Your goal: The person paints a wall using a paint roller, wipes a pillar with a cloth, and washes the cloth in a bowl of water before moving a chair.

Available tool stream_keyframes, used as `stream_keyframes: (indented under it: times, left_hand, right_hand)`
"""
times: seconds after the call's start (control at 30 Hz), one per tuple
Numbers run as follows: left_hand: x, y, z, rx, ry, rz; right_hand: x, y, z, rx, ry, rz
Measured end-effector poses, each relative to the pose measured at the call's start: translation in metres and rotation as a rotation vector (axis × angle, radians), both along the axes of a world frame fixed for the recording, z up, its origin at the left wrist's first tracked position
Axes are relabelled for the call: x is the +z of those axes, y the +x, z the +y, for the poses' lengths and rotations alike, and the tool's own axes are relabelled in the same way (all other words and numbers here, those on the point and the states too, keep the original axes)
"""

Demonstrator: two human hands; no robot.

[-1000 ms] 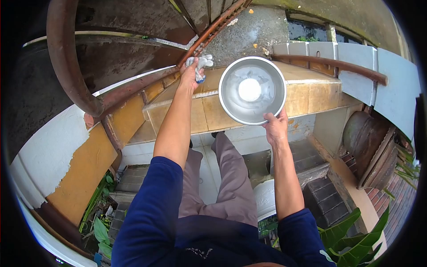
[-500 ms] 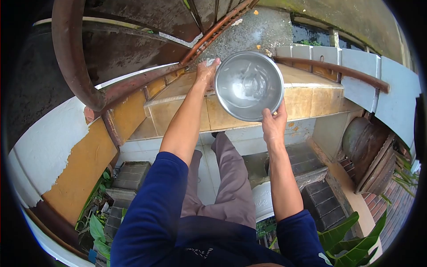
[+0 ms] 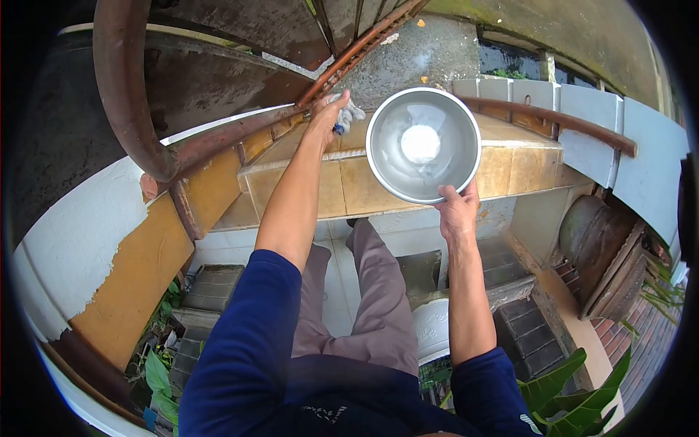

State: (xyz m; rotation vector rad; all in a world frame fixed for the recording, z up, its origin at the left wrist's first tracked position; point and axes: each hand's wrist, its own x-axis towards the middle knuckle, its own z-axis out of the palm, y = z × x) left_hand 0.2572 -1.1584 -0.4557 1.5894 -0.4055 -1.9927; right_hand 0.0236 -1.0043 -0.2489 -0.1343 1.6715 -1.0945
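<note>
A round silver metal bowl [image 3: 423, 146] is held out over the tan tiled ledge [image 3: 364, 184], its open top facing the camera and a bright reflection at its bottom. My right hand [image 3: 459, 210] grips the bowl's lower right rim, thumb on the rim. To the left of the bowl, apart from it, my left hand [image 3: 327, 116] is closed on a crumpled white and grey cloth [image 3: 350, 115] with a blue patch. Its fingers are partly hidden behind the cloth and hand.
A rusty brown pipe railing [image 3: 120, 87] curves at the upper left. Another brown rail [image 3: 575, 121] runs along light blue panels at the right. Large dark pots [image 3: 608, 244], green leaves [image 3: 575, 393] and a white lidded object [image 3: 431, 329] are lower down.
My left hand with the cloth went to the bowl's left side, then moved back left, away from it. The bowl tilted and shifted slightly right.
</note>
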Motion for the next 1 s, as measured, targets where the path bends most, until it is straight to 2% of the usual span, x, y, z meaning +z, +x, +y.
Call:
stream_keyframes:
  times: [0.03,0.13,0.23,0.37,0.43,0.5,0.53,0.63,0.67,0.77,0.87,0.97,1.0]
  left_hand:
    - [0.006,0.000,0.004,0.009,-0.021,0.120]
    - [0.025,0.000,0.014,-0.031,-0.048,0.175]
    - [0.027,-0.007,0.020,-0.037,-0.110,0.250]
    - [0.059,-0.020,0.024,0.074,-0.005,0.295]
    - [0.017,-0.017,0.030,0.116,0.111,0.366]
    - [0.001,-0.020,0.032,0.181,0.238,0.407]
    - [0.021,-0.028,0.031,0.171,0.189,0.285]
    - [0.014,-0.043,0.036,0.197,0.105,0.295]
    - [0.002,-0.041,0.039,0.159,0.059,0.370]
    - [0.011,-0.050,0.042,0.163,0.094,0.114]
    - [0.017,-0.052,0.039,0.098,0.000,-0.013]
    - [0.024,-0.056,0.026,0.029,-0.036,-0.401]
    - [0.033,-0.054,0.020,0.003,0.017,-0.288]
  right_hand:
    - [0.001,-0.001,0.000,0.012,0.005,0.017]
    - [0.011,0.001,-0.004,0.024,-0.007,0.070]
    - [-0.003,0.001,0.001,0.067,-0.084,0.171]
    - [0.007,0.014,-0.007,0.217,-0.090,0.347]
    - [0.012,0.022,-0.010,0.252,-0.098,0.420]
    - [0.012,0.027,-0.010,0.288,-0.104,0.498]
    - [0.012,0.029,-0.009,0.306,-0.105,0.539]
    - [0.011,0.034,-0.008,0.314,-0.110,0.610]
    - [0.010,0.035,-0.008,0.307,-0.111,0.625]
    - [0.011,0.036,-0.009,0.191,-0.084,0.535]
    - [-0.003,0.032,-0.005,-0.135,-0.173,0.170]
    - [-0.017,0.015,0.007,-0.169,-0.065,0.038]
    - [-0.024,0.009,0.015,-0.171,-0.065,0.016]
